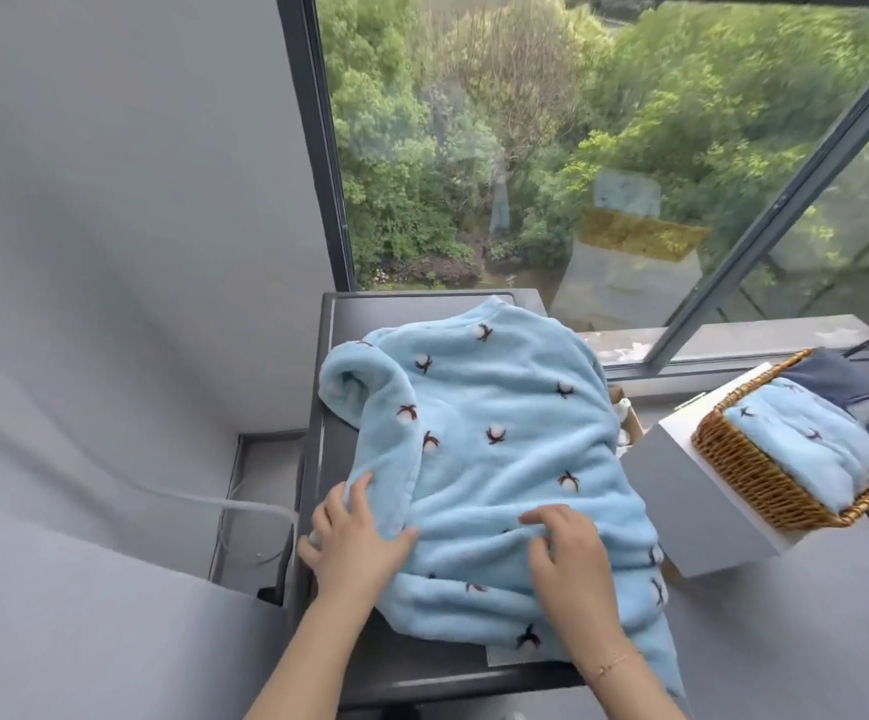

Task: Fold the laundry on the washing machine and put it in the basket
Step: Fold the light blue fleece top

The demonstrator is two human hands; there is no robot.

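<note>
- Lying spread across the dark top of the washing machine [349, 324]: a light blue fleece top [500, 449], dotted with small white-and-brown cotton-flower marks.
- Covering most of the machine's top, with its near edge hanging over the front right corner.
- Lying folded inward over the body of the top along its left side: one sleeve [385, 407], with its rolled shoulder bulging at the far left.
- Pressing down on the lower end of that sleeve: the left hand [354, 537], palm down, fingers spread and flat on the fabric, thumb stretched to the right, not closing around anything.
- Resting on the middle of the top near its front edge: the right hand [572, 558], fingers curled and bunching a small ridge of fleece under the fingertips, looking like a light pinch of the cloth.
- Showing on the right wrist: a thin bracelet [611, 665].
- Sitting to the right of the machine, apart from it, on a white box [702, 506]: a wicker basket [749, 475].
- Lying inside the basket: a folded light blue piece [806, 433] with the same flower marks, filling the near part, and dark blue clothing [837, 379] behind it at the far end.
- Running behind the machine and the basket: a large window [577, 148] with a dark frame, giving onto green trees.
- Standing to the left: a plain grey wall [110, 200], with a white hose [245, 506] curving down beside the machine.
</note>
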